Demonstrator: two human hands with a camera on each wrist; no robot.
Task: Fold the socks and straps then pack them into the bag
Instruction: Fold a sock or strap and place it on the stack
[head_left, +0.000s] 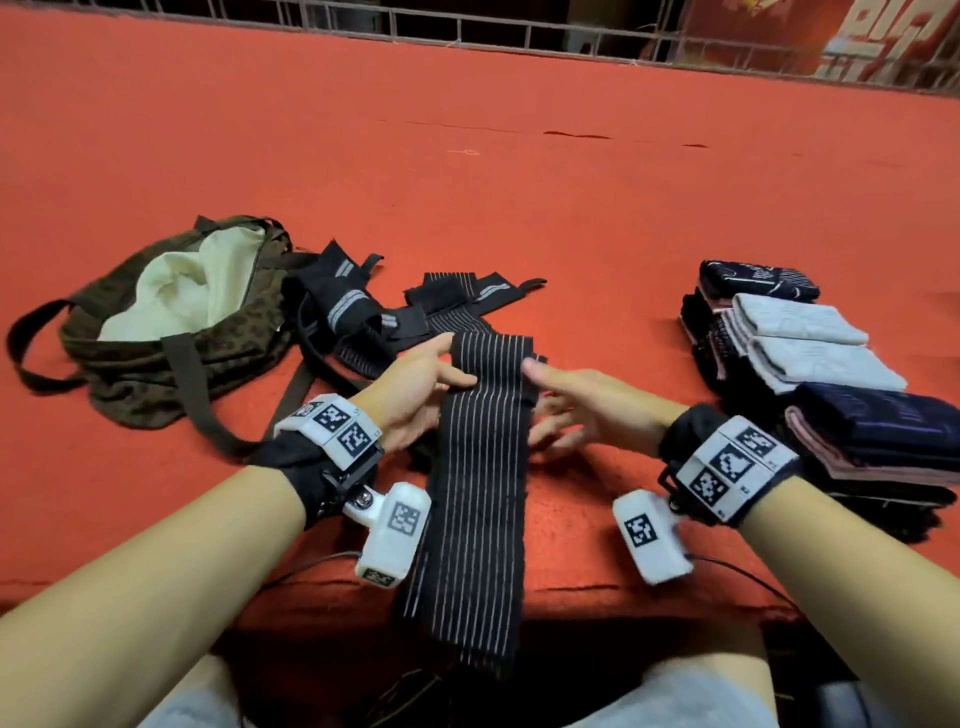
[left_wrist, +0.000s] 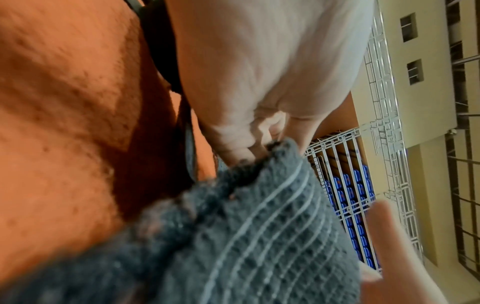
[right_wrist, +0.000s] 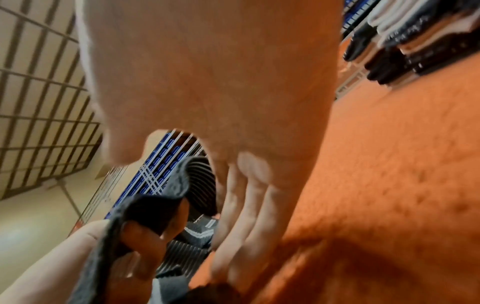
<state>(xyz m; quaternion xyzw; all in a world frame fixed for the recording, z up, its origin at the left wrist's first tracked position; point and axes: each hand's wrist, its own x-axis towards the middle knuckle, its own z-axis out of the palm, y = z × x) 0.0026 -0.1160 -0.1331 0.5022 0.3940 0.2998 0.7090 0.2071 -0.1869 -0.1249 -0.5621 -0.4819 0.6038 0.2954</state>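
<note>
The striped elastic strap (head_left: 480, 441), black with thin pale lines, runs from between the two hands toward the person and hangs over the near edge of the red felt table (head_left: 467, 156). The left hand (head_left: 415, 395) pinches the strap's left edge, thumb lying on top and the other fingers tucked under the fabric, as the left wrist view confirms. The right hand (head_left: 576, 410) is at the strap's right edge with its thumb near the top surface; its fingers (right_wrist: 241, 216) are straight and spread, pointing under the strap, and from the blurred right wrist view it seems they only touch the cloth rather than close on it. Just beyond the fingertips of both hands lies a loose pile of other black straps (head_left: 358, 306), some with grey bands. Past the left hand's knuckles, further out to the left, the brown patterned bag (head_left: 156, 358) lies open, its cream lining showing. To the right of the right hand, well apart from the fingers, stands a row of folded socks (head_left: 810, 353) in navy, white, pink and black.
</note>
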